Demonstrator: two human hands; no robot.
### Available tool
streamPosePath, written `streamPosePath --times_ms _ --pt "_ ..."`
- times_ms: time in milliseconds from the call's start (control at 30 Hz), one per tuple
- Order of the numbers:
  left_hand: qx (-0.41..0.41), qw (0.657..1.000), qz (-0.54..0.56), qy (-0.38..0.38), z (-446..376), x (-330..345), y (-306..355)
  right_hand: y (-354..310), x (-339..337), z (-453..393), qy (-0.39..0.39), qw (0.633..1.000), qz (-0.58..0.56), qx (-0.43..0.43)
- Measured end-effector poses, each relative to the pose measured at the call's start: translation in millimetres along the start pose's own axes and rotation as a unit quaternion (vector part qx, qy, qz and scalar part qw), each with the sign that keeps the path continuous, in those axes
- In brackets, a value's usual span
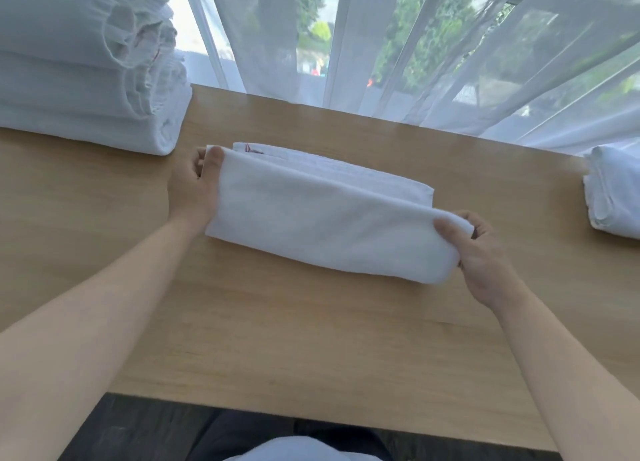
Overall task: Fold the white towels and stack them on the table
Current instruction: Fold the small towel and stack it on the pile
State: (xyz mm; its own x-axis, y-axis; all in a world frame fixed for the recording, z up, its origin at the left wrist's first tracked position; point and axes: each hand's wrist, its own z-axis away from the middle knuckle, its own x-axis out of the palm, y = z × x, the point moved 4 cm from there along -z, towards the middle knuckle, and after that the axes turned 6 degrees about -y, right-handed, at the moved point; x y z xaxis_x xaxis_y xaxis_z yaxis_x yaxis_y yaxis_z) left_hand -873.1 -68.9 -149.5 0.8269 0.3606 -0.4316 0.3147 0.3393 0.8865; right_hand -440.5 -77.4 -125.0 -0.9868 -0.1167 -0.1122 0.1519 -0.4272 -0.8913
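A white towel [322, 215] lies partly folded in the middle of the wooden table [277, 339]. Its near half is lifted and curls over towards the far half. My left hand [195, 187] pinches the towel's left end, thumb on top. At the towel's right end my right hand [485, 253] pinches the lifted fold, thumb on top and fingers underneath. A tall stack of folded white towels [86, 73] stands at the table's far left. Another folded white towel [613, 190] sits at the right edge.
Sheer white curtains [415, 45] hang along the table's far edge, in front of a window. The table's near edge runs just in front of my body, with dark floor below it.
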Motion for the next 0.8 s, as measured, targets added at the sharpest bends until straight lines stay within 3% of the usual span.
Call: streamPosePath --times_ms 167,300,467,667,800 --pt "-0.024 0.998 -0.051 -0.007 -50.2 21.4 0.2 -2.3 7.3 -64.6 0.082 0.996 -0.024 0.012" --pt "-0.054 0.990 -0.129 -0.031 -73.5 34.4 -14.7 10.0 8.3 -99.1 0.136 0.989 0.052 0.013" --pt "-0.069 0.982 -0.174 -0.025 -82.2 38.9 -29.2 27.1 6.9 -113.2 0.173 0.974 0.138 0.040" --pt "-0.062 0.974 -0.216 -0.006 -78.8 43.9 -24.3 22.3 13.3 -112.1 0.194 0.946 0.261 0.014" --pt "-0.060 0.975 -0.214 -0.017 -64.4 56.3 -15.4 15.1 19.0 -104.8 0.202 0.940 0.274 -0.007"
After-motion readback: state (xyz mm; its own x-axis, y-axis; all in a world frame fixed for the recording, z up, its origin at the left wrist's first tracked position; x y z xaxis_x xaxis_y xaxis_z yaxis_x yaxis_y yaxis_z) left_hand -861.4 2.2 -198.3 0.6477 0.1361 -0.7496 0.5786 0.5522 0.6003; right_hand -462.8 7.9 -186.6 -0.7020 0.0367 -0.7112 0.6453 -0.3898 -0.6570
